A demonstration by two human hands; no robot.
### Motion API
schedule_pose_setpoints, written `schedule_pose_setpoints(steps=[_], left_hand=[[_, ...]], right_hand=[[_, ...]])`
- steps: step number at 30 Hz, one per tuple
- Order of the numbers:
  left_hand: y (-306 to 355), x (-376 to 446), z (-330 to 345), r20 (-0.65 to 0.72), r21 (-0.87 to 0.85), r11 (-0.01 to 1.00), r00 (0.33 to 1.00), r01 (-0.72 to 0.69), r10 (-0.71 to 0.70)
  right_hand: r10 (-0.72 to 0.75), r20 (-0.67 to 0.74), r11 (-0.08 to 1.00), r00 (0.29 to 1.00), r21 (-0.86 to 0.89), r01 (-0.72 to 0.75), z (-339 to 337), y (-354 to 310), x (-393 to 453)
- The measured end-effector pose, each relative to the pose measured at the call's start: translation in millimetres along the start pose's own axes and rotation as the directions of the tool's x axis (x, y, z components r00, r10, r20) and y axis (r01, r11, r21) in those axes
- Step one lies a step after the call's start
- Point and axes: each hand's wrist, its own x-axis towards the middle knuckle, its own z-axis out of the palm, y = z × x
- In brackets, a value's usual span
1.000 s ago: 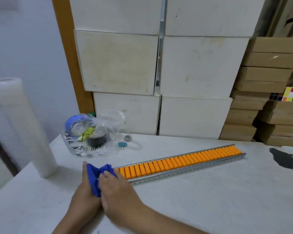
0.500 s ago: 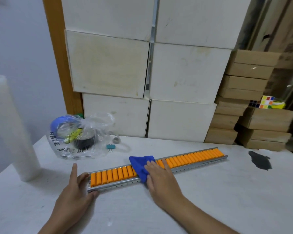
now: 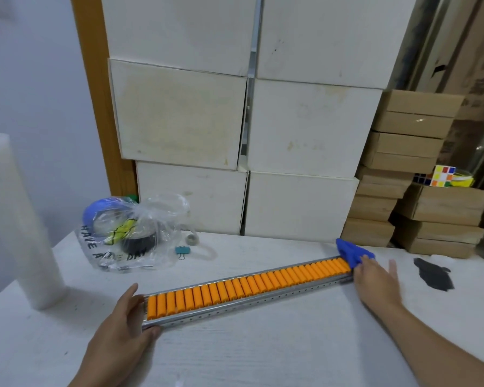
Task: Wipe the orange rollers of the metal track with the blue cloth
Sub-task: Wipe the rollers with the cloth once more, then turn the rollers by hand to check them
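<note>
— What's each hand doing right now?

— My left hand (image 3: pixel 125 324) is spread open and braced against the near-left end of the metal track (image 3: pixel 243 298), thumb on the front rail, holding nothing, only steadying. The orange rollers (image 3: pixel 246 286) run bare across the middle. My right hand (image 3: pixel 376 280) lies flat at the far-right end, fingers loosely spread, pressing the blue cloth (image 3: pixel 352 254) down on the last rollers. It is a press, not a pinch.

— What could go wrong from here?

— As I judge it, the cloth is bunched right at the end of the track, so one more push that way could carry it off the rail and onto the table (image 3: pixel 263 353), where it wipes nothing. The rollers probably spin under the cloth, so a light pass may turn them instead of cleaning them. And if my left hand lets go, the track could skid toward the plastic bag (image 3: pixel 134 236) or the binder clip (image 3: pixel 182 251).

— How does the track lie?

— Flat on the table, its long axis slanting from near-left to far-right, rollers facing up and set crosswise. The far end points toward the brown cardboard boxes (image 3: pixel 411 191).
</note>
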Motion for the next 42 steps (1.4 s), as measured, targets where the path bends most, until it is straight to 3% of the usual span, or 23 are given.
schedule_pose_setpoints(steps=[2,4,6,7,9,13,17,19,21,25,26,29,30,35,38,42], left_hand=[[0,-1,0,-0.003,0.007,1.0,1.0,0.006,-0.006],[0,-2,0,-0.011,0.012,1.0,1.0,0.001,-0.001],[-3,-2,-1,-0.016,0.019,1.0,1.0,-0.007,0.007],[-4,-2,-1,-0.016,0.021,1.0,1.0,-0.011,0.011],[-5,-1,-1,-0.014,0.033,0.999,1.0,-0.015,0.015],[-5,-4,-1,-0.028,0.052,0.998,0.999,-0.028,0.029],[-4,-8,0,-0.054,0.055,0.996,0.996,-0.068,0.071],[-5,-7,0,-0.055,0.026,0.998,0.997,-0.061,0.062],[-8,-5,0,-0.051,-0.017,0.998,0.997,-0.055,0.054],[-12,0,-3,-0.003,-0.037,0.997,0.997,-0.071,0.071],[-11,3,-4,0.024,-0.052,0.996,0.997,-0.069,0.07],[-11,14,-13,0.109,-0.056,0.995,0.99,-0.081,0.086],[-12,17,-15,0.132,-0.033,0.995,0.986,-0.099,0.102],[-16,19,-17,0.12,0.03,0.988,0.982,-0.154,0.149],[-15,20,-15,0.11,0.044,0.98,0.976,-0.192,0.186],[-15,21,-15,0.093,-0.053,0.984,0.98,-0.172,0.176]], right_hand=[[0.156,0.051,0.988,0.986,0.001,-0.156,-6,7,15],[0.286,-0.025,0.952,0.958,0.121,-0.281,-9,12,24],[0.387,-0.088,0.875,0.918,0.35,-0.336,-13,9,22],[0.391,-0.125,0.823,0.912,0.492,-0.285,-17,2,14],[0.283,-0.156,0.747,0.946,0.654,-0.116,-27,-21,-14],[-0.154,-0.127,0.747,0.98,0.634,0.2,-39,-68,-99],[-0.537,0.066,0.757,0.841,0.478,0.446,-34,-92,-180],[-0.684,0.082,0.694,0.724,0.38,0.612,-26,-98,-205],[-0.726,0.146,0.67,0.672,0.368,0.644,-21,-97,-219],[-0.754,0.166,0.644,0.636,0.382,0.663,-15,-99,-226],[-0.762,0.135,0.636,0.633,0.336,0.695,-11,-97,-225],[-0.715,0.255,0.699,0.652,0.21,0.684,-11,-106,-219],[-0.714,0.235,0.7,0.66,0.205,0.684,-9,-108,-218],[-0.728,0.16,0.669,0.667,0.379,0.639,-32,-158,-219],[-0.793,0.082,0.565,0.604,0.472,0.677,-53,-207,-218],[-0.859,0.125,0.476,0.496,0.547,0.688,-52,-266,-213]])
